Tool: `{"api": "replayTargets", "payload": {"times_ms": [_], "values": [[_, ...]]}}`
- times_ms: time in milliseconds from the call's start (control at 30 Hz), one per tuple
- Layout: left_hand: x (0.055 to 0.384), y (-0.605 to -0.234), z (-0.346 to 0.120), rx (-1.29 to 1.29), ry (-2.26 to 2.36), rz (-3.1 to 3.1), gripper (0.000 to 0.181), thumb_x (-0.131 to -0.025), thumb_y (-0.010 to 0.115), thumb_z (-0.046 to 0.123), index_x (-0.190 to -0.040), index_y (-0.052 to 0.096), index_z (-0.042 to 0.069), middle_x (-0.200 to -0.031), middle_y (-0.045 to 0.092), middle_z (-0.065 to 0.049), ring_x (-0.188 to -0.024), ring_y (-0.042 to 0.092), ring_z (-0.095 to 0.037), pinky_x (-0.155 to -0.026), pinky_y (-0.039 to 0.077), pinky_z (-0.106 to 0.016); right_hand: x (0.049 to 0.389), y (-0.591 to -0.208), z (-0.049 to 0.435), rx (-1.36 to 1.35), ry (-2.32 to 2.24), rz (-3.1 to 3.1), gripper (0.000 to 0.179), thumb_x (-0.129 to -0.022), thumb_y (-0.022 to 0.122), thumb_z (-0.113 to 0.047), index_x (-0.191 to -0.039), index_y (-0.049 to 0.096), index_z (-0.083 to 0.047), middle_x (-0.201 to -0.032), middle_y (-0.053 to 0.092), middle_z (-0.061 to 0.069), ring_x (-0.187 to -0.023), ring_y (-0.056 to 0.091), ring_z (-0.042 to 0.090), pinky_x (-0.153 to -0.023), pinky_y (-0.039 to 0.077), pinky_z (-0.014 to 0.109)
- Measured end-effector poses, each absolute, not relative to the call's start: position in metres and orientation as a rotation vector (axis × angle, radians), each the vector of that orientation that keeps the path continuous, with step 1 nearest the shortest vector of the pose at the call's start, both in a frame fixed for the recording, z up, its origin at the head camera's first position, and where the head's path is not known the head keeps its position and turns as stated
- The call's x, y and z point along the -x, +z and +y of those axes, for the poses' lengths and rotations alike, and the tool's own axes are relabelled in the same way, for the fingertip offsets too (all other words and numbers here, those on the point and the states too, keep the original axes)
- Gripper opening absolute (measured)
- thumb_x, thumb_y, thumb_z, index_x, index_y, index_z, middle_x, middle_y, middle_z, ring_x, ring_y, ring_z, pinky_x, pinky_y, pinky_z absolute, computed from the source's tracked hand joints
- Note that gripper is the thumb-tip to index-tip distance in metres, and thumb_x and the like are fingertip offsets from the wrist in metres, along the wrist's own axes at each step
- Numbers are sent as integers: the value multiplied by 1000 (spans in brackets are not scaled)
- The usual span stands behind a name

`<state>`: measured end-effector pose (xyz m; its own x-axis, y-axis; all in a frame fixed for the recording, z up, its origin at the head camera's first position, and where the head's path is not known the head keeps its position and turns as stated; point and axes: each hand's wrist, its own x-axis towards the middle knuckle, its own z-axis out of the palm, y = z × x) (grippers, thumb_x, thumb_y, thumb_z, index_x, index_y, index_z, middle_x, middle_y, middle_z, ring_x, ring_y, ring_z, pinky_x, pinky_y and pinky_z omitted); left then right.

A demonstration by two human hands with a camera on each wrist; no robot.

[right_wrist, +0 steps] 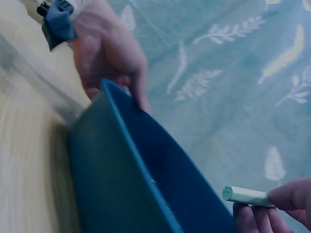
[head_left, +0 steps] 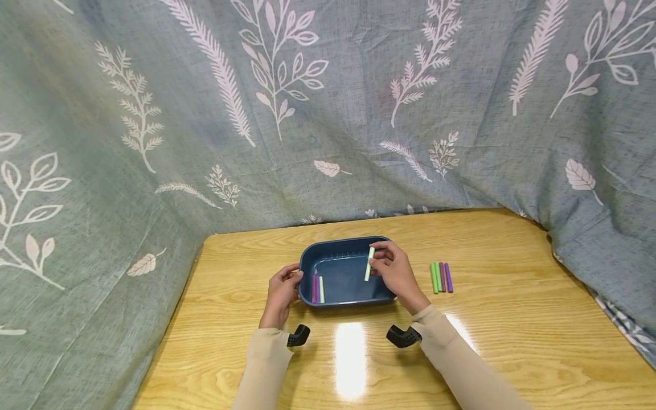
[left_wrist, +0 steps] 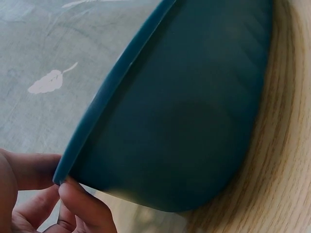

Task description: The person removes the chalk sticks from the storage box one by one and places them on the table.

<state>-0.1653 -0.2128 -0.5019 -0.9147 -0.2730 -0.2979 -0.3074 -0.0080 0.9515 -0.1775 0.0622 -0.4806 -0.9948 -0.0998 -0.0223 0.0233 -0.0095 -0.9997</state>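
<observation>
A gray leafy cloth (head_left: 359, 148) hangs behind a shiny wooden table (head_left: 205, 353). On it sits a blue tub (head_left: 340, 273). The left hand (head_left: 281, 293) pinches its rim (left_wrist: 103, 99); the right hand (head_left: 397, 274), fingers bent, pinches a pale green stick (head_left: 368, 270) over the tub.

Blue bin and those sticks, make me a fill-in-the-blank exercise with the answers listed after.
Inside the blue bin lie ____ sticks.
On the wooden table, the row of sticks beside the bin numbers ____.
The hand holding the pale stick over the bin is the person's ____ one.
In the head view, the left hand grips the bin's ____ end.
Missing words: three; four; right; left.
</observation>
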Motion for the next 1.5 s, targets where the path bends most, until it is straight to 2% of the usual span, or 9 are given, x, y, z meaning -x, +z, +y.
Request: {"api": "replayTargets", "payload": {"times_ms": [333,567,967,1267,1500], "values": [[162,-502,-214,642,2121,2191,31,-107,62,8,-135,65,-3,-97,56,-3,-79,56,-15,-54,46,-22,172,-467,123,63,-2160,2245,38,-105,59,3,-143,52,6,-112,58,14,-89,65,7,-83,61,31],[161,-502,-212,640,2124,2194,31,-106,63,9,-135,65,-3,-97,57,-4,-78,56,-15,-54,45,-22,166,-474,164,50,-2107,2336,39,-107,58,1,-145,50,6,-113,56,14,-89,64,5,-84,62,32],[162,-502,-212,659,2109,2192,30,-107,62,10,-135,65,-1,-100,57,-4,-80,56,-16,-55,47,-23,160,-502,217,-35,-1991,2485,44,-107,58,-1,-148,46,8,-112,59,12,-88,64,0,-79,60,25],[164,-503,-213,652,2119,2196,30,-106,63,9,-135,65,-2,-100,58,-4,-80,57,-15,-56,47,-23,158,-517,236,-107,-1836,2584,43,-108,56,0,-150,47,9,-120,58,25,-85,62,0,-75,60,23],[164,-501,-212,654,2130,2192,31,-106,63,9,-135,65,-2,-100,59,-4,-79,57,-15,-55,47,-23,158,-524,239,-127,-1748,2592,42,-108,55,1,-148,47,11,-122,56,29,-82,62,1,-72,59,23]]}}
